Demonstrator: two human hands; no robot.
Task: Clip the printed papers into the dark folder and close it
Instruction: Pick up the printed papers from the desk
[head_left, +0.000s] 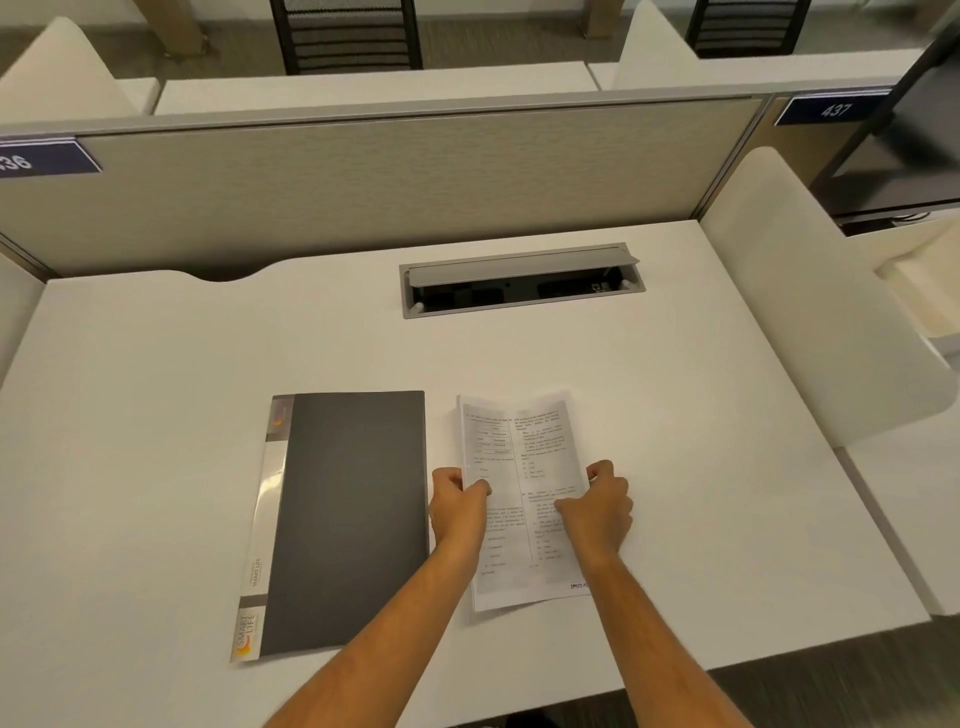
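A dark grey folder (345, 519) lies shut on the white desk, its clear labelled spine along the left. Just to its right is a thin stack of printed papers (519, 452), slightly bowed. My left hand (457, 506) grips the stack's left edge, thumb on top. My right hand (597, 506) grips the right edge the same way. Both hands hold the papers near their middle, right beside the folder's right edge.
A grey cable box with its lid raised (519, 280) is set into the white desk (156, 364) behind the papers. A beige partition (363, 187) closes the back, and a white side panel (810, 312) stands on the right.
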